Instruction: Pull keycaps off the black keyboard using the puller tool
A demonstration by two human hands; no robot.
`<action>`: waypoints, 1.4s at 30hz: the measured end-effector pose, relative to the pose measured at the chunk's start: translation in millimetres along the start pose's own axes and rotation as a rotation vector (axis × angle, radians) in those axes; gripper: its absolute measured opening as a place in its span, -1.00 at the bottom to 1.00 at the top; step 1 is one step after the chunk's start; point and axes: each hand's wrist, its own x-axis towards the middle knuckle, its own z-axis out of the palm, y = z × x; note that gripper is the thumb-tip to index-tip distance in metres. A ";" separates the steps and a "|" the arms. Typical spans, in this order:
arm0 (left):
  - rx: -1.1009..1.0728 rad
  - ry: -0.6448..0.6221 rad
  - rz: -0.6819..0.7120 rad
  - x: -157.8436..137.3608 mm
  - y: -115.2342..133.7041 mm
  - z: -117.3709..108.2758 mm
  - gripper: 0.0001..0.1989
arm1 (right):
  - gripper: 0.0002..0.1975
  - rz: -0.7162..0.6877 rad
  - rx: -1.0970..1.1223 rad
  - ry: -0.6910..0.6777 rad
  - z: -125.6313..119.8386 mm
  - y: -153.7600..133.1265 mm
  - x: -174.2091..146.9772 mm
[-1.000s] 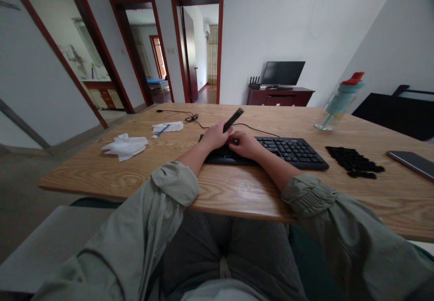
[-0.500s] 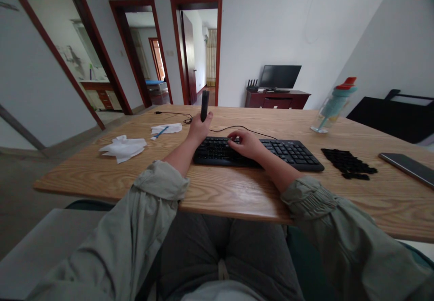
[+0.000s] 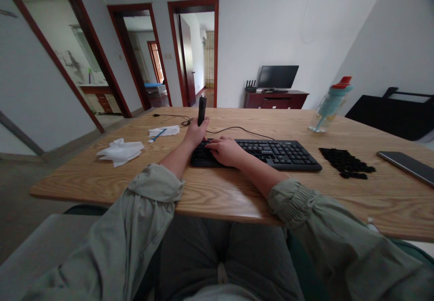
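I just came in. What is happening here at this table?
A seated person holds a narrow black object roughly upright in the left hand, by the left end of a black rectangular keyboard. The right hand touches that end. Small black pieces, perhaps keycaps, lie clustered on the brown wooden table to the keyboard's right.

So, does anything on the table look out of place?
Yes: a cluster of small black pieces, apparently loose keycaps, lies right of the keyboard. That looks odd because keycaps would normally sit on it.
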 end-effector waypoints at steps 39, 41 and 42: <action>0.614 -0.473 0.349 -26.3 19.0 10.6 -0.72 | -0.81 0.347 0.356 0.094 -36.4 76.8 -62.0; 0.651 -0.502 0.374 -27.6 20.5 12.4 -0.72 | -0.66 0.313 0.430 0.179 -38.1 69.1 -59.7; 0.663 -0.523 0.389 -28.6 21.3 13.5 -0.71 | -0.58 0.293 0.480 0.207 -39.3 63.6 -58.0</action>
